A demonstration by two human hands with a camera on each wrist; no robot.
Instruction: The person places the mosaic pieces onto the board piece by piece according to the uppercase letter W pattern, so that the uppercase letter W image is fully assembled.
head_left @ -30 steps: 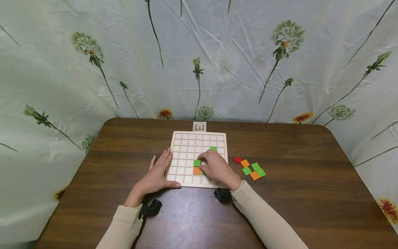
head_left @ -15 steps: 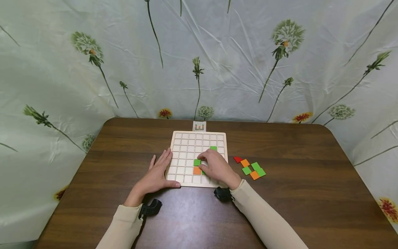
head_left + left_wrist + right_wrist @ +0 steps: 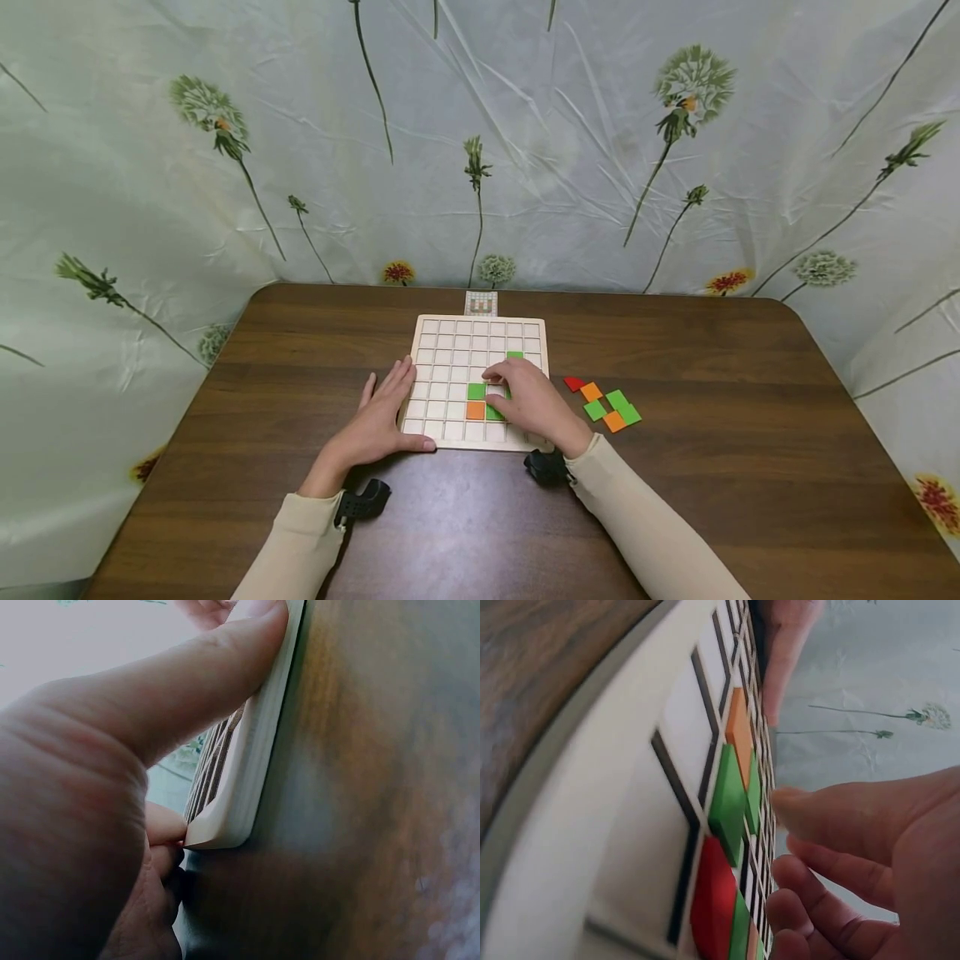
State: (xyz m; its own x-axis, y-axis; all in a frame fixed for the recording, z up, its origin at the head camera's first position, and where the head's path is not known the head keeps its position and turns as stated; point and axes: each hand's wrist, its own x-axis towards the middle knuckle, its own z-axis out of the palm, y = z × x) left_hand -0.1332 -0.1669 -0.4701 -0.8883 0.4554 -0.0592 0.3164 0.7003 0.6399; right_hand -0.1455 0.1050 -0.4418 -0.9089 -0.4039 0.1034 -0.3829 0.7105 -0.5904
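A pale wooden grid board [image 3: 453,357] lies on the table. My left hand [image 3: 378,421] rests along its left side with straight, spread fingers, the thumb on the near edge. Over the board's right half hovers my right hand [image 3: 534,404], thumb and fingers apart with nothing visible between them. Left of its fingertips sit a green tile [image 3: 476,392] and an orange tile [image 3: 476,410] in the grid, with another green tile [image 3: 494,413] under the thumb. A farther green tile [image 3: 514,355] shows behind the knuckles. In the right wrist view a red tile [image 3: 712,900] also lies on the grid.
Loose tiles lie right of the board: a red one [image 3: 574,384], an orange one [image 3: 591,392], several green ones [image 3: 630,415] and another orange one [image 3: 614,422]. A small patterned card [image 3: 481,303] lies beyond the board's far edge. A flowered curtain [image 3: 570,167] hangs behind the brown table [image 3: 720,433].
My right hand has drawn slightly to the right, its thumb and fingers parting and more of the green tiles coming into view. My left hand has stayed still.
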